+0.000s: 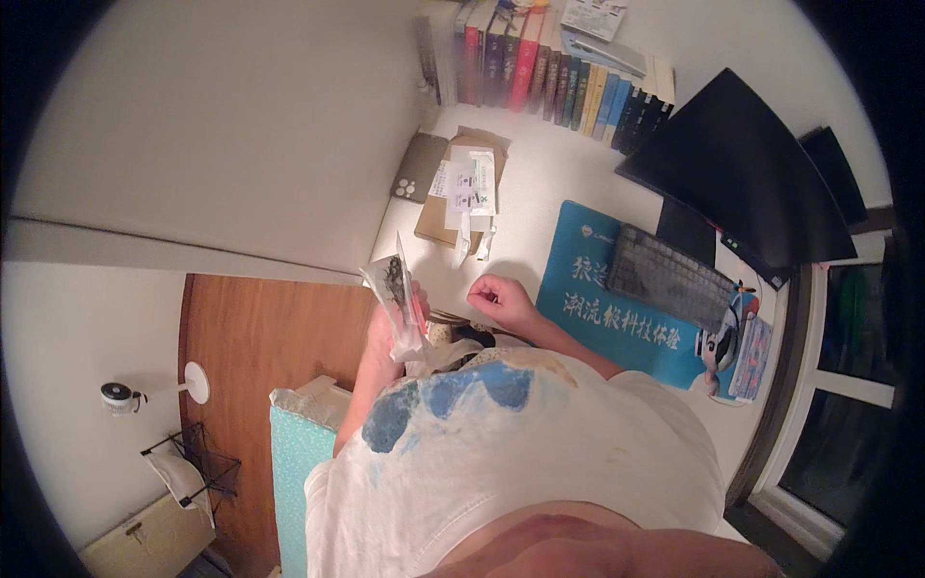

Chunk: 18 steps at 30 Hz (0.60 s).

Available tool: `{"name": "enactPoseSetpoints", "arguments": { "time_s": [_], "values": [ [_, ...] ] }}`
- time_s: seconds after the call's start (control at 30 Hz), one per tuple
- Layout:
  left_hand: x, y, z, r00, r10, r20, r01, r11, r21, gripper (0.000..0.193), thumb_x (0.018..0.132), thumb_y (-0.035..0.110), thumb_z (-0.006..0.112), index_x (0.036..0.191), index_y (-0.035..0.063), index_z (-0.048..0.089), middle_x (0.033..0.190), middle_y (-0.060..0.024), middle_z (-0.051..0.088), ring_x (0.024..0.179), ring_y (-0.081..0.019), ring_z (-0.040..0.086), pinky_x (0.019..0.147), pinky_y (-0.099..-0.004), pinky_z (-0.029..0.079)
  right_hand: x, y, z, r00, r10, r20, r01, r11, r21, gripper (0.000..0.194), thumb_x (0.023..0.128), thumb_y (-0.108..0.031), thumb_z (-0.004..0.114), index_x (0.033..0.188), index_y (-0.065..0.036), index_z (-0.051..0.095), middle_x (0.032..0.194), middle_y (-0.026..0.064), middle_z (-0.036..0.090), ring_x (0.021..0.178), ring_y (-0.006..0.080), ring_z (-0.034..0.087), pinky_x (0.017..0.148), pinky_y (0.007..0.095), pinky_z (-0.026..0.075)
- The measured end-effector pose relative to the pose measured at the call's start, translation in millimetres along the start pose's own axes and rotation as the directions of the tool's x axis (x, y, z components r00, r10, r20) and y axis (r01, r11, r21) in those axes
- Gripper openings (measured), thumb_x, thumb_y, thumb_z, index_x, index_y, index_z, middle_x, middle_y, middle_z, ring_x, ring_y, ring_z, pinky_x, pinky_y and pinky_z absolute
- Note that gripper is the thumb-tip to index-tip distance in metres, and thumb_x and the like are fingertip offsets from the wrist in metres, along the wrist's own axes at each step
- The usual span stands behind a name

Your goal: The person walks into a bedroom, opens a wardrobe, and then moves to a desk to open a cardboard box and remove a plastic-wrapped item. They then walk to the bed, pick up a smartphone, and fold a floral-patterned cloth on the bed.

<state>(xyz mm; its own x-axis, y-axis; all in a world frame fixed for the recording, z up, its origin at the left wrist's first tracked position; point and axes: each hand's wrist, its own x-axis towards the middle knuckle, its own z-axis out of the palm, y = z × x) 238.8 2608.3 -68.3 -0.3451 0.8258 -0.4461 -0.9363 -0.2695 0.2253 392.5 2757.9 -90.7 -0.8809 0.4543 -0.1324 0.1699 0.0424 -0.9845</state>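
Note:
On the left side of the view, my left hand grips a clear plastic packet with dark, thin items inside; a flat, narrow edge sticks up beside it, and something red shows by the fingers. Partly hidden behind the packet, the fingers wrap around its side. My right hand is curled over the desk's near edge, apart from the packet, with nothing visible in it. Beyond the hands, a flat brown cardboard piece lies on the white desk, bearing printed papers and small torn wrappers.
A smartphone lies by the cardboard. Right of it are a blue desk mat, a keyboard and a monitor. A row of books lines the back. At left, a wooden floor holds a white fan.

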Motion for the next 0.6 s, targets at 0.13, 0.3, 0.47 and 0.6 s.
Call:
{"name": "enactPoseSetpoints", "arguments": {
  "time_s": [0.13,0.3,0.47,0.6],
  "values": [
    [-6.9,-0.9,-9.7,0.999,0.031,-0.040,-0.032,0.999,-0.030,0.008,0.086,0.014,0.049,0.079,0.0110,0.047,0.067,0.0003,0.043,0.058,-0.0124,0.044,0.048,-0.0243,0.039,4.2,6.9,-1.5,0.999,-0.019,0.032,0.021,0.997,-0.068,0.008,0.081,-0.009,0.062,0.081,-0.002,0.059,0.067,-0.0025,0.055,0.061,0.0037,0.048,0.056,0.0205,0.042],
    [-25.6,7.6,-14.5,0.986,-0.067,0.155,0.083,0.992,-0.097,0.007,0.086,0.015,0.050,0.083,0.0097,0.047,0.070,-0.0009,0.043,0.059,-0.0112,0.043,0.047,-0.0218,0.038,8.4,9.4,1.4,0.999,-0.005,0.036,0.007,0.998,-0.067,0.008,0.081,-0.009,0.061,0.081,-0.002,0.059,0.066,-0.0017,0.055,0.061,0.0041,0.049,0.056,0.0213,0.042],
    [-39.0,15.2,-22.7,0.995,-0.020,0.100,0.025,0.998,-0.054,0.008,0.085,0.015,0.050,0.088,0.0081,0.047,0.072,-0.0024,0.043,0.058,-0.0112,0.040,0.046,-0.0209,0.036,14.6,6.4,17.6,0.997,-0.026,0.072,0.032,0.996,-0.080,0.010,0.081,-0.011,0.061,0.081,-0.001,0.058,0.065,0.0000,0.056,0.059,0.0051,0.050,0.055,0.0221,0.042],
    [-51.2,33.2,-42.1,0.995,-0.010,0.094,0.016,0.998,-0.061,0.011,0.085,0.016,0.050,0.091,0.0073,0.048,0.073,-0.0030,0.044,0.058,-0.0113,0.040,0.045,-0.0216,0.034,17.0,0.7,46.7,0.997,-0.051,0.064,0.058,0.993,-0.103,0.011,0.081,-0.011,0.061,0.079,-0.001,0.057,0.064,-0.0004,0.055,0.058,0.0047,0.049,0.053,0.0221,0.042]
  ]
}}
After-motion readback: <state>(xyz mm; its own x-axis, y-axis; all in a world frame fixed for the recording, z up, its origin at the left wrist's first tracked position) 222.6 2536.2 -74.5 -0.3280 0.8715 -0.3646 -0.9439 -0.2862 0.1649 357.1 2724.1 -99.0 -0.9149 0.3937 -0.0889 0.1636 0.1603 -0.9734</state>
